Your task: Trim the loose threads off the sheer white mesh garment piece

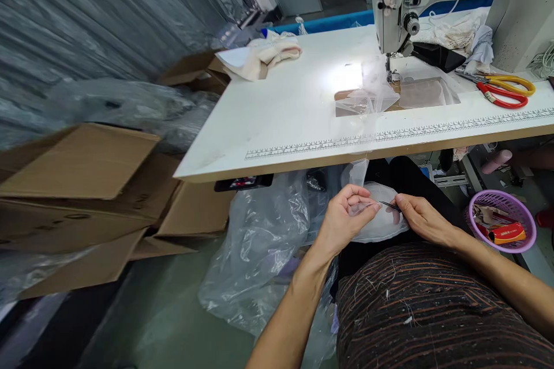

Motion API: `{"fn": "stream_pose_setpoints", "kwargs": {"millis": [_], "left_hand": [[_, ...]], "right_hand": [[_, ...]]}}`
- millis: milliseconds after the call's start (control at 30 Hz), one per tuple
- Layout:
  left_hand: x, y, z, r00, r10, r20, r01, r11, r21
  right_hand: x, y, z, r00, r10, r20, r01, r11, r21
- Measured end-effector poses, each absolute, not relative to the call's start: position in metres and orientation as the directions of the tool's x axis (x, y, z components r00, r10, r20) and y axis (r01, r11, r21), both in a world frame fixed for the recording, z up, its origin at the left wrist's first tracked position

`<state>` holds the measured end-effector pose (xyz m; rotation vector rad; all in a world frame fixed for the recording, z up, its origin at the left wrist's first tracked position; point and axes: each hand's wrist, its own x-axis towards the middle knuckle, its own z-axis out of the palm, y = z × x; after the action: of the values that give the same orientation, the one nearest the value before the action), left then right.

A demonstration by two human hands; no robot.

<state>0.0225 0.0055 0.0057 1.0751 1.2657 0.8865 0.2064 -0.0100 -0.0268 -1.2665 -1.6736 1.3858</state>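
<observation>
While the wearer's striped garment (433,305) fills the near view, both hands work above the lap, below the worktop's front edge. Left hand (350,213): grip closed, thumb and fingertips pinching the sheer white fabric (381,228), which lies spread over the dark-clad legs. Right hand (419,216): thumb and fingers closed on a thin dark tool (390,206), its tip directed toward the left fingertips; exact tool type cannot be told. Clear plastic sheeting (255,248) hangs below the front edge, left of the legs; a purple basket (502,220) holding a red-and-yellow packet (507,233) sits to their right. Open cardboard box (82,167) at far left of view. On the worktop (277,112), a printed ruler (398,135) runs along the front edge. Red-handled scissors (504,98) and yellow-handled scissors (513,83) overlap toward the right end. Sheer material (374,95) lies by the presser foot (390,74) of the sewing machine (387,17). Cream cloth (277,52) rests at the far left corner.
</observation>
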Motion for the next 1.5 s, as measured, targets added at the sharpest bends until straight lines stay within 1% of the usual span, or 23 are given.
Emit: {"fn": "stream_pose_setpoints", "kwargs": {"millis": [200, 333, 567, 667, 767, 833, 867, 900, 967, 1067, 1133, 1200, 1267, 1367, 1433, 1500], "left_hand": [[0.023, 0.005, 0.007, 0.105, 0.951, -0.291, 0.075, 0.284, 0.956], [0.024, 0.005, 0.008, 0.109, 0.953, -0.282, 0.085, 0.274, 0.958], [0.025, 0.003, 0.004, 0.102, 0.954, -0.283, 0.088, 0.275, 0.958], [0.025, 0.003, 0.001, 0.098, 0.952, -0.288, 0.105, 0.278, 0.955], [0.025, 0.004, -0.003, 0.117, 0.949, -0.294, 0.136, 0.278, 0.951], [0.026, 0.004, -0.006, 0.159, 0.946, -0.284, 0.143, 0.262, 0.954], [0.026, 0.003, -0.008, 0.182, 0.947, -0.266, 0.148, 0.242, 0.959], [0.028, 0.000, -0.009, 0.195, 0.952, -0.236, 0.161, 0.206, 0.965], [0.032, -0.009, -0.012, 0.191, 0.971, -0.143, 0.224, 0.099, 0.970], [0.040, -0.031, -0.015, 0.214, 0.977, -0.008, 0.340, -0.067, 0.938], [0.043, -0.048, -0.017, 0.277, 0.960, 0.027, 0.357, -0.129, 0.925], [0.043, -0.061, -0.019, 0.324, 0.946, 0.022, 0.363, -0.145, 0.920], [0.037, -0.068, -0.020, 0.371, 0.928, -0.036, 0.403, -0.126, 0.906], [0.021, -0.065, -0.022, 0.460, 0.873, -0.159, 0.459, -0.081, 0.885], [0.008, -0.054, -0.026, 0.501, 0.842, -0.201, 0.408, -0.025, 0.913], [-0.004, -0.038, -0.033, 0.484, 0.848, -0.213, 0.285, 0.078, 0.955]], "right_hand": [[0.204, -0.009, -0.022, -0.362, 0.931, -0.051, 0.432, 0.119, -0.894], [0.202, -0.009, -0.020, -0.342, 0.939, -0.029, 0.496, 0.154, -0.854], [0.198, -0.012, -0.023, -0.286, 0.954, -0.093, 0.607, 0.105, -0.788], [0.200, -0.012, -0.025, -0.207, 0.972, -0.113, 0.639, 0.047, -0.768], [0.204, -0.008, -0.022, -0.146, 0.987, -0.065, 0.563, 0.029, -0.826], [0.207, -0.002, -0.017, -0.186, 0.982, -0.035, 0.468, 0.057, -0.882], [0.207, 0.000, -0.013, -0.222, 0.974, -0.045, 0.430, 0.057, -0.901], [0.208, 0.002, -0.010, -0.261, 0.962, -0.077, 0.406, 0.037, -0.913], [0.209, 0.002, -0.005, -0.335, 0.922, -0.192, 0.371, -0.058, -0.927], [0.212, -0.008, -0.002, -0.434, 0.824, -0.364, 0.261, -0.272, -0.926], [0.218, -0.019, -0.002, -0.469, 0.757, -0.454, 0.197, -0.412, -0.890], [0.226, -0.031, -0.001, -0.493, 0.711, -0.501, 0.186, -0.476, -0.859], [0.234, -0.038, 0.001, -0.522, 0.694, -0.495, 0.183, -0.476, -0.860], [0.242, -0.038, 0.000, -0.502, 0.730, -0.464, 0.128, -0.468, -0.874], [0.242, -0.031, -0.007, -0.422, 0.786, -0.452, 0.066, -0.471, -0.880], [0.238, -0.020, -0.020, -0.338, 0.824, -0.455, 0.008, -0.481, -0.877]]}}
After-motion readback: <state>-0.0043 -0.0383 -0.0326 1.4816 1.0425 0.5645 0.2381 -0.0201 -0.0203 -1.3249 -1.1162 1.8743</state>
